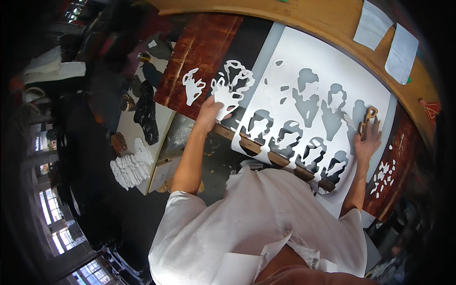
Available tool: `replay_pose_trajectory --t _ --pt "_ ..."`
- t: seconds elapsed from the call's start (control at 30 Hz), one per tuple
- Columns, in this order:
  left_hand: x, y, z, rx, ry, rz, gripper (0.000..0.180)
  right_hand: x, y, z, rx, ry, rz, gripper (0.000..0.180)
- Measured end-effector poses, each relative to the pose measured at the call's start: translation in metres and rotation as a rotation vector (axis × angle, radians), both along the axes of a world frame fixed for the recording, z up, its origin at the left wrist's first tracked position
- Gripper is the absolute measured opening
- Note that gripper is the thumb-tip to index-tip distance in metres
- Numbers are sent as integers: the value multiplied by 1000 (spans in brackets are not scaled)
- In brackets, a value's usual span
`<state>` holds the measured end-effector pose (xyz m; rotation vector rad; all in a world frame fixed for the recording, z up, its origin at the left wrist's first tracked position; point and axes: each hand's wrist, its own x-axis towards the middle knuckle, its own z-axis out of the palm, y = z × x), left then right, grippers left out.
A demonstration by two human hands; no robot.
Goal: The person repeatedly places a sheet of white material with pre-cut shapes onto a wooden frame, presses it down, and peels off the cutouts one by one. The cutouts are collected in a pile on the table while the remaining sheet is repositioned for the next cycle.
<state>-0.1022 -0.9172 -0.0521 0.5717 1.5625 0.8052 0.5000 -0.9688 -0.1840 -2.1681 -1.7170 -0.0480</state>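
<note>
White paper cutout (pixel 227 92) pinched in left hand (pixel 210 114), right hand (pixel 368 141) on white sheet (pixel 332 61)

white lacy paper cut-out (pixel 227 96): flat, on dark table edge | small brown wooden template (pixel 368 118): flat on white cut sheet (pixel 327 61)

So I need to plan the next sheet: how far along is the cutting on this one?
Well along. The white sheet already has two rows of cut-out holes, and one loose cut-out lies on the bench. The left hand holds another cut-out; the right hand presses a brown tool. The upper-left shape looks unremoved.
</note>
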Motion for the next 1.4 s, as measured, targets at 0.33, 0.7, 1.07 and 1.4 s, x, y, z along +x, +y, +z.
replay_pose_trajectory --t 0.33,0.7,1.07,1.4 --pt "27 -9 9 160 -25 -258 22 -361 66 123 -123 855 778 38" --pt "33 48 36 433 379 -896 7 -374 83 138 -149 501 737 19" --pt "107 37 39 436 96 -957 9 -296 48 193 -198 658 522 31" --pt "60 -27 -35 -244 11 -685 34 -166 43 75 -271 612 2 27"
